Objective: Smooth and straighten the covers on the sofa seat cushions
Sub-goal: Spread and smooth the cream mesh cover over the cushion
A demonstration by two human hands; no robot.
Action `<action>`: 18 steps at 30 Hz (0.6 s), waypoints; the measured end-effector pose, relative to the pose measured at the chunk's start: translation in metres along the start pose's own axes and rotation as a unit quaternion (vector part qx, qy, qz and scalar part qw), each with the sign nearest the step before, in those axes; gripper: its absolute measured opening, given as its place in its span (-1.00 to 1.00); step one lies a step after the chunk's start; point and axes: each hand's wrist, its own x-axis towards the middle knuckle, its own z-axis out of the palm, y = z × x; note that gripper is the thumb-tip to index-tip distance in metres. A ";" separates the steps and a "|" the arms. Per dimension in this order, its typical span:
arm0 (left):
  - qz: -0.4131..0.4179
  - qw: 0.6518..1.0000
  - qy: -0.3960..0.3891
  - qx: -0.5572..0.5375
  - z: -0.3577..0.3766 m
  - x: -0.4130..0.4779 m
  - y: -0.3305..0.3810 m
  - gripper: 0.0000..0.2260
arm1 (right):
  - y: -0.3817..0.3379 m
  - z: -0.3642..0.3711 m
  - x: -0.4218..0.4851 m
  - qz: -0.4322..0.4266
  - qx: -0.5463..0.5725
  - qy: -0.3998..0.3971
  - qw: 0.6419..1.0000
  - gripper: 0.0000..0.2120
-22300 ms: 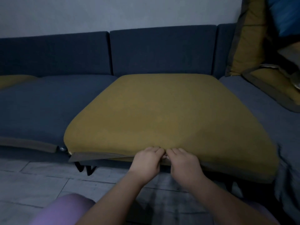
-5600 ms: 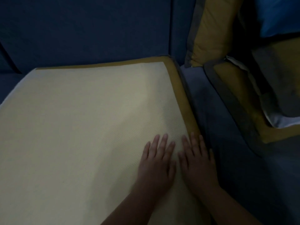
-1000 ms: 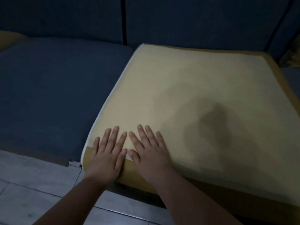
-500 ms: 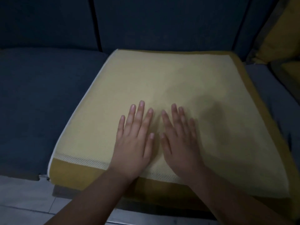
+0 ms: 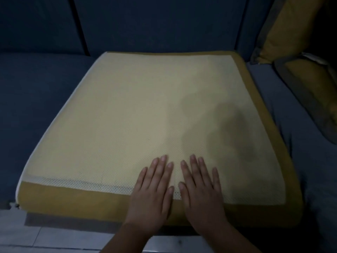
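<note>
Left neighbour: a dark blue seat cushion [image 5: 36,110] lies just beside the yellow one, with no hand on it.
Floor: pale tiles [image 5: 54,240] show below the sofa front, at the lower left.
Task's thing: the seat cushion [image 5: 127,110] lies on the sofa, its back edge against the dark backrest [image 5: 155,24]. Its mustard cover [image 5: 69,198] shows as a band along the front and the right side. The top face is a pale mesh panel [image 5: 109,143], which looks flat, with no fold that I can see.
Left hand: the left hand [image 5: 152,196] rests flat at the front edge, palm on the mustard band, fingers straight and a little spread on the mesh. It grasps nothing.
Right hand: the right hand [image 5: 200,196] lies just beside it, thumbs close together, equally flat, fingers released and holding nothing.
Relation for the next move: all fingertips point toward the backrest, so the surface to smooth lies ahead of them. More of it lies to the left, because the hands sit right of the middle of the front edge. I judge the left hand nearer to the wide left part and the right hand nearer to the right border.
Dark patch: a dark patch [image 5: 233,128] on the mesh looks like a shadow, but I cannot tell for sure.
Right side: another blue seat [image 5: 291,125] carries mustard pillows [image 5: 310,92] with grey borders.
</note>
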 end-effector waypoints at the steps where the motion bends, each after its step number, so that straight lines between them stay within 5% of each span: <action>1: 0.010 1.000 0.012 0.001 -0.001 -0.005 0.002 -0.50 | -0.004 -0.002 -0.005 0.001 0.010 0.013 1.000 -0.45; 5: 0.047 0.997 0.055 -0.003 0.003 -0.033 0.014 -0.49 | -0.013 0.005 -0.040 -0.063 0.014 0.058 0.996 -0.46; 13: 0.051 0.998 -0.030 0.037 0.020 -0.054 0.006 -0.46 | -0.016 0.023 -0.060 -0.058 -0.034 0.005 0.998 -0.37; 18: 0.104 0.990 -0.028 0.085 0.019 -0.065 -0.005 -0.23 | -0.001 0.027 -0.077 -0.115 -0.086 0.041 0.989 -0.18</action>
